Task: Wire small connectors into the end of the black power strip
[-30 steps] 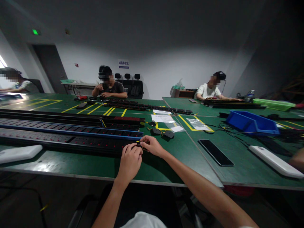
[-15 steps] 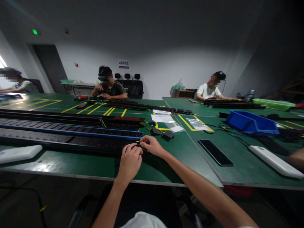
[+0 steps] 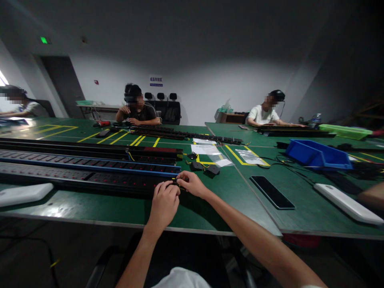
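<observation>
A long black socket strip [image 3: 120, 180] dotted with red marks lies nearest to me, its right end under both hands. My left hand [image 3: 166, 198] is closed over the front edge of that end, fingers curled onto it. Close against it, my right hand [image 3: 193, 185] pinches at the tip of the strip, thumb and forefinger together. A little yellow shows by those fingers, but what they hold is too small to make out. Just behind runs a second strip with a blue edge [image 3: 150, 170]. Black end pieces with yellow wires [image 3: 196, 165] lie beyond my right hand.
To the right are a phone [image 3: 273, 193], a white power bank [image 3: 345, 203] and a blue bin [image 3: 318, 155] among black cables. Another white device [image 3: 25, 195] lies at the left. Papers [image 3: 207, 150] lie mid-table. Co-workers sit across and at the left; a blurred arm shows far right.
Both my hands keep the same place and grip at the strip's end. The blurred arm at the far right edge has shifted slightly.
</observation>
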{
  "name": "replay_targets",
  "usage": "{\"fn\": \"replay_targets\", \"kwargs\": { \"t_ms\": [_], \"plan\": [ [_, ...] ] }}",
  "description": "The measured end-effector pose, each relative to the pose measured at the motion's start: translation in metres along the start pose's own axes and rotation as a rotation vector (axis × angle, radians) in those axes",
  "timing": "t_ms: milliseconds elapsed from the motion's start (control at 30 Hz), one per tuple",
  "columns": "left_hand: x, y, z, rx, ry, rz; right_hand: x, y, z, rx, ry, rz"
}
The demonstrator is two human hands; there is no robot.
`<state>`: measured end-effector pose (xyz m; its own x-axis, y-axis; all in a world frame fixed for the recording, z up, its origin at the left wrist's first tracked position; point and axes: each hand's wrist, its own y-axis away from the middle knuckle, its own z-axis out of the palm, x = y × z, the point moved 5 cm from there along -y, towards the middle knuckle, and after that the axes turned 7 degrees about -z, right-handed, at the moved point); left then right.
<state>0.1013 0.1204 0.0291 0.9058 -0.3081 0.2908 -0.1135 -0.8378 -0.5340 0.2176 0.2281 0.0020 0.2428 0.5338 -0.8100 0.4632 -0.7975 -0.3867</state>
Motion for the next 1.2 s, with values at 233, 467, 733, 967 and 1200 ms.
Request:
{"fn": "replay_targets", "kwargs": {
  "t_ms": [233,467,733,967,1200],
  "plan": [
    [-0.0004,0.0006,0.0006,0.0,-0.002,0.003,0.0027,-0.0004,0.0008,0.0,-0.006,0.003],
    [-0.0008,0.0004,0.0011,0.004,-0.001,0.008,0.0006,0.0001,0.0002,-0.005,-0.016,0.01],
    [-0.0009,0.0009,0.0008,0.002,0.0,0.006,-0.0014,0.0002,-0.0009,0.006,0.003,0.007],
    [-0.0008,-0.0001,0.0015,0.0,-0.001,-0.001,-0.0019,-0.0001,-0.0002,0.0,0.0,0.008],
    [-0.0008,0.0005,0.001,-0.002,-0.007,0.002,-0.0031,0.0003,-0.0012,0.016,0.01,0.003]
  ]
}}
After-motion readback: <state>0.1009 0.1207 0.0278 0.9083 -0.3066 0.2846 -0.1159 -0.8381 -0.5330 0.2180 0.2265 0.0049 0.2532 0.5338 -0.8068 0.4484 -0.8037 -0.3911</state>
